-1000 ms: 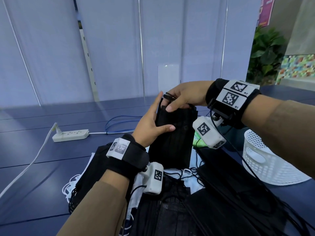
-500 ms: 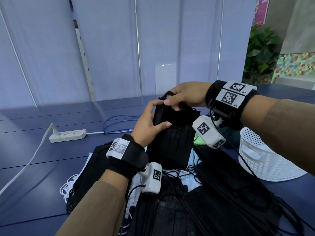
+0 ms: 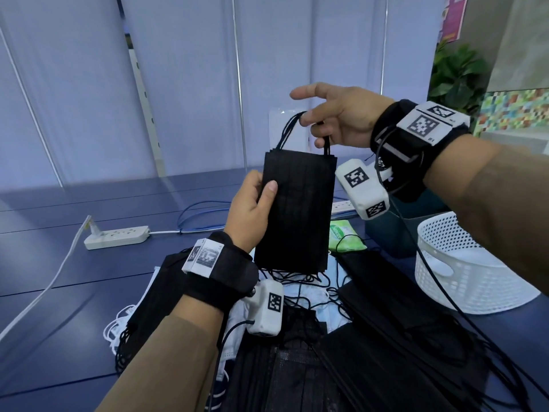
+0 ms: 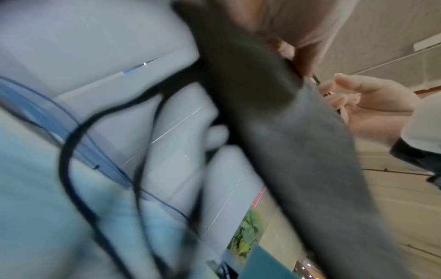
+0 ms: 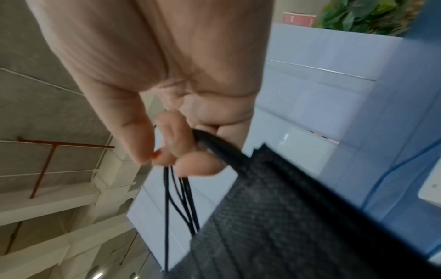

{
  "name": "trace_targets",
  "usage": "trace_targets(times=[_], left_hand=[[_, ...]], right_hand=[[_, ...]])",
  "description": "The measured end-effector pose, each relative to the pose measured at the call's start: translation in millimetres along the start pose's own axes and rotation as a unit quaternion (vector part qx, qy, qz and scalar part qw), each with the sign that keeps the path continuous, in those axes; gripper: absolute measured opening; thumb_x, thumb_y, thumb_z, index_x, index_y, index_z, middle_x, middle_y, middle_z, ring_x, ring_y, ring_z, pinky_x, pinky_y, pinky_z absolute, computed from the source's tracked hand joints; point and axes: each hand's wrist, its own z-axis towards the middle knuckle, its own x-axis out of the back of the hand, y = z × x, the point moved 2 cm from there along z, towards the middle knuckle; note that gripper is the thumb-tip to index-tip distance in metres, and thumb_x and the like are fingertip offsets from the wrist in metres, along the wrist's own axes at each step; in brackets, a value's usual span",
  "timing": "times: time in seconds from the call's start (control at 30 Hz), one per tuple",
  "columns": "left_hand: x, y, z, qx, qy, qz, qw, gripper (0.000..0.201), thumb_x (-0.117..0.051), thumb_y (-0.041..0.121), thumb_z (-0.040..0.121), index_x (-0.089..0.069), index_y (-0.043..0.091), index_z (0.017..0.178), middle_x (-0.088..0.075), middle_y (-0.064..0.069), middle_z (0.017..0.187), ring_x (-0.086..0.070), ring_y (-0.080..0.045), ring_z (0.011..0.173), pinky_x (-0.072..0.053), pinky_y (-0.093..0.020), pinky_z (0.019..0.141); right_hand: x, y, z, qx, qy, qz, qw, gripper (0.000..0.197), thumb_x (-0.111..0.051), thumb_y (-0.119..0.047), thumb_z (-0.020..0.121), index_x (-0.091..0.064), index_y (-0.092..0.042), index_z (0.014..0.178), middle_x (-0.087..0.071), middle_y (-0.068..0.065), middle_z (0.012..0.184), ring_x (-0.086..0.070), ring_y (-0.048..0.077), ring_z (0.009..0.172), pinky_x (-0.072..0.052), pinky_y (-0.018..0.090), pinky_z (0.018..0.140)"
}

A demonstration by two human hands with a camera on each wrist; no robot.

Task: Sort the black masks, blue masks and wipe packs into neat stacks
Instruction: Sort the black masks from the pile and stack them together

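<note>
A thin bundle of black masks (image 3: pixel 297 212) stands upright in the air above the table. My left hand (image 3: pixel 252 203) grips its left edge, thumb on the front face. My right hand (image 3: pixel 323 120) pinches the black ear loops (image 3: pixel 289 130) above the bundle's top edge; the right wrist view shows the ear loops (image 5: pixel 181 192) caught between my fingertips (image 5: pixel 193 164) over the black masks (image 5: pixel 286 217). More black masks (image 3: pixel 371 337) lie heaped on the table below. Pale blue masks (image 3: pixel 309 295) show under them. A green wipe pack (image 3: pixel 344 236) lies behind the bundle.
A white perforated basket (image 3: pixel 463 269) stands at the right on the dark blue table (image 3: pixel 59 263). A white power strip (image 3: pixel 117 237) with its cable and a blue cable (image 3: pixel 202 215) lie at the left rear. White ear loops (image 3: pixel 118 328) trail from the heap's left side.
Both hands have lifted the bundle higher. My right hand moved from pressing the bundle's top to pulling the ear loops upward, so they now stand clear above it.
</note>
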Motion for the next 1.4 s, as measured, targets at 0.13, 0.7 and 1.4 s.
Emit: trace_targets(times=[0.13, 0.7, 1.4], left_hand=[[2.1, 7.4, 1.7, -0.008, 0.029, -0.016, 0.999, 0.016, -0.051, 0.042, 0.085, -0.046, 0.027, 0.087, -0.058, 0.006, 0.079, -0.054, -0.013, 0.075, -0.048, -0.045, 0.073], [3.5, 22.7, -4.5, 0.077, -0.065, -0.233, 0.967, 0.062, -0.075, 0.024, 0.067, -0.05, 0.018, 0.124, -0.065, 0.001, 0.118, -0.062, -0.015, 0.11, -0.052, -0.025, 0.086], [1.0, 15.1, -2.1, 0.192, 0.104, -0.324, 0.92, 0.011, -0.059, 0.018, 0.091, -0.066, 0.01, 0.095, -0.074, -0.004, 0.088, -0.071, -0.018, 0.083, -0.058, -0.035, 0.077]], right_hand=[[-12.1, -11.3, 0.5, 0.047, 0.013, -0.055, 0.997, 0.034, -0.049, 0.006, 0.088, -0.053, -0.019, 0.111, -0.056, 0.005, 0.073, -0.032, 0.011, 0.046, -0.036, 0.023, 0.05], [-40.2, -34.5, 0.6, 0.116, -0.047, 0.049, 0.991, 0.034, -0.041, 0.006, 0.091, -0.055, -0.018, 0.111, -0.054, -0.004, 0.063, -0.038, 0.013, 0.055, -0.043, 0.026, 0.063], [-52.4, 83.2, -44.7, -0.052, 0.025, 0.073, 0.996, 0.024, -0.041, -0.035, 0.098, -0.057, -0.021, 0.11, -0.07, -0.002, 0.098, -0.063, 0.016, 0.092, -0.051, 0.029, 0.082]])
